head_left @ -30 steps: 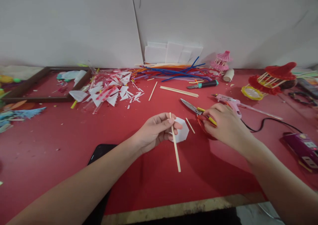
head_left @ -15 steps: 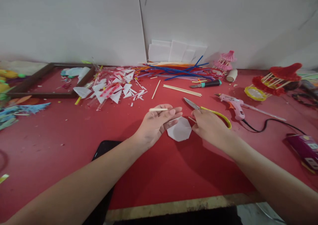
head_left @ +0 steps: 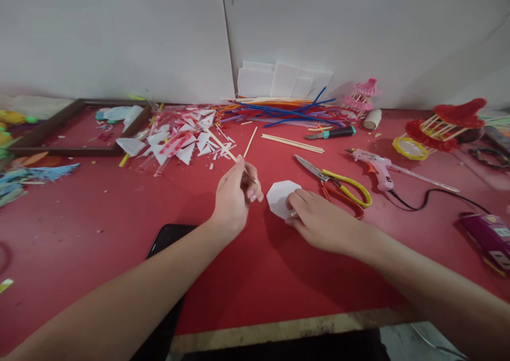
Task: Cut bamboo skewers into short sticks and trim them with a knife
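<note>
My left hand (head_left: 235,196) is closed around a thin wooden stick (head_left: 223,147), perhaps more than one, slanting up and away to the left. At the near edge of a white paper octagon (head_left: 278,197), my right hand (head_left: 319,217) is pinched on a short piece of wooden stick (head_left: 294,213), mostly hidden by the fingers. The octagon lies flat on the red table, its right part covered by that hand. Scissors (head_left: 324,176) with one yellow and one red handle rest just beyond my right hand.
Behind lie wooden sticks (head_left: 292,143), a utility knife (head_left: 332,133) and pipe cleaners (head_left: 279,111). Paper scraps (head_left: 185,153) and a dark frame (head_left: 64,152) are left. To the right are a pink glue gun (head_left: 374,167), its cord and a red pagoda model (head_left: 442,129). A black phone (head_left: 169,236) lies near my left forearm.
My left hand has shifted left, off the octagon, and its stick now points away. My right hand has come left and nearer, over the octagon, uncovering the scissors. The octagon has moved slightly.
</note>
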The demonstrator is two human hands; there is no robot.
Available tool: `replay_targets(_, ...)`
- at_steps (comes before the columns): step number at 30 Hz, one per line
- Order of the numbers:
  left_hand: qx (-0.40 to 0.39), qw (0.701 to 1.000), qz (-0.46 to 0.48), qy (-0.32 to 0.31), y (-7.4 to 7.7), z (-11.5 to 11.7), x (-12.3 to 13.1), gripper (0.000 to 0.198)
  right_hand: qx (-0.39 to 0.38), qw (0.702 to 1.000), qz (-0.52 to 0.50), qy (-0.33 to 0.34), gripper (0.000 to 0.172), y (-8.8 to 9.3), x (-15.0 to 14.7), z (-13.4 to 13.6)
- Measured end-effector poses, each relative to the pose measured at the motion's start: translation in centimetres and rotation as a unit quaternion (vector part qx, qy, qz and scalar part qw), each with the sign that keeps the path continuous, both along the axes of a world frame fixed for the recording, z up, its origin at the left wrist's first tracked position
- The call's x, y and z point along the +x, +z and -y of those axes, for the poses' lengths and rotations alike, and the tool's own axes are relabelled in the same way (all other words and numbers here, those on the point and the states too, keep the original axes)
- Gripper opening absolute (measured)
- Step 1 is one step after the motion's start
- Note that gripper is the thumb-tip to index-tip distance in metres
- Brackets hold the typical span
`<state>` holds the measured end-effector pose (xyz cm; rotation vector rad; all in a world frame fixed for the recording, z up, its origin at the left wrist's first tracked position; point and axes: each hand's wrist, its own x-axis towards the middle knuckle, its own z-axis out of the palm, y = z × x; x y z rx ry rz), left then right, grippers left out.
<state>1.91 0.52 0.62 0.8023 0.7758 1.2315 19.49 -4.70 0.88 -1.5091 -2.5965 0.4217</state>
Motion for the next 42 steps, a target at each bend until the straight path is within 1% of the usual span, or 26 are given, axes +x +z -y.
replay_targets(3,-0.006,1.0,-0.006,-0.021,-0.2,-0.1,0.1,0.036,0.021,0.999,-0.039,-0.02,0.014,-0.9,0.2,-2.6)
replay_targets(5,-0.008,0.999,-0.025,-0.029,-0.3,-0.1,0.1,0.03,0.041,0.996,-0.06,-0.043,0.017,-1.1,0.4,-4.1)
replay_targets(6,-0.005,0.999,-0.042,-0.03,-0.4,0.0,0.2,0.027,0.055,0.994,-0.07,-0.065,0.018,-0.9,0.5,-4.7)
replay_targets(8,0.018,0.996,-0.088,-0.022,-0.6,0.0,0.2,0.027,0.077,0.983,-0.103,-0.129,0.019,-0.3,0.9,-5.1)
replay_targets(9,0.036,0.992,-0.121,-0.019,-0.8,0.0,0.1,0.028,0.076,0.974,-0.133,-0.166,0.019,0.1,1.2,-5.1)
replay_targets(10,0.056,0.986,-0.159,-0.017,-0.9,0.0,0.1,0.03,0.057,0.96,-0.183,-0.202,0.02,0.5,1.5,-5.0)
replay_targets(12,0.094,0.966,-0.241,-0.025,-1.3,0.0,0.1,0.03,0.003,0.929,-0.283,-0.237,0.019,1.2,2.3,-4.4)
replay_targets(13,0.111,0.954,-0.277,-0.036,-1.4,-0.1,0.1,0.028,-0.025,0.915,-0.323,-0.242,0.016,1.3,2.7,-4.1)
replay_targets(15,0.142,0.934,-0.321,-0.067,-1.7,-0.1,0.1,0.021,-0.054,0.895,-0.374,-0.236,0.012,1.3,3.2,-3.4)
replay_targets(17,0.17,0.916,-0.352,-0.09,-1.8,0.0,0.2,0.022,-0.074,0.88,-0.413,-0.224,0.013,0.9,3.3,-2.8)
replay_targets(19,0.195,0.891,-0.397,-0.1,-1.7,0.2,0.1,0.023,-0.089,0.853,-0.469,-0.211,0.017,0.2,3.0,-2.3)
replay_targets(21,0.219,0.863,-0.443,-0.106,-1.5,0.4,0.0,0.016,-0.103,0.821,-0.521,-0.208,0.023,-0.6,2.7,-2.0)
replay_targets(22,0.233,0.849,-0.462,-0.111,-1.4,0.5,0.0,0.011,-0.101,0.816,-0.529,-0.209,0.026,-0.9,2.6,-1.8)
replay_targets(23,0.248,0.836,-0.477,-0.113,-1.3,0.5,0.0,0.006,-0.088,0.825,-0.518,-0.207,0.027,-1.2,2.4,-1.6)
replay_targets(24,0.265,0.823,-0.489,-0.113,-1.1,0.5,-0.1,0.007,-0.063,0.848,-0.487,-0.2,0.027,-1.3,2.3,-1.5)
replay_targets(26,0.297,0.8,-0.507,-0.118,-0.9,0.5,-0.1,0.013,0.007,0.904,-0.393,-0.168,0.027,-1.5,2.2,-1.2)
replay_targets(27,0.306,0.793,-0.513,-0.122,-0.9,0.4,-0.1,0.015,0.035,0.925,-0.349,-0.148,0.026,-1.4,2.2,-1.1)
replay_targets(28,0.309,0.787,-0.518,-0.125,-0.9,0.4,-0.1,0.017,0.047,0.938,-0.317,-0.128,0.025,-1.4,2.2,-1.1)
replay_targets(29,0.309,0.784,-0.523,-0.127,-0.9,0.4,-0.1,0.017,0.045,0.946,-0.301,-0.111,0.024,-1.4,2.1,-1.0)
replay_targets(33,0.304,0.778,-0.538,-0.111,-1.0,0.5,-0.1,0.015,-0.01,0.949,-0.305,-0.076,0.013,-1.5,2.1,-1.1)
replay_targets(36,0.313,0.768,-0.547,-0.11,-1.1,0.6,0.0,0.015,-0.044,0.945,-0.313,-0.088,0.008,-2.0,2.1,-1.2)
replay_targets(39,0.325,0.755,-0.557,-0.118,-1.1,0.6,0.1,0.015,-0.068,0.932,-0.341,-0.102,0.019,-2.5,2.1,-1.1)
replay_targets(42,0.338,0.742,-0.566,-0.123,-1.2,0.6,0.2,0.017,-0.037,0.929,-0.351,-0.107,0.033,-2.7,2.0,-1.0)
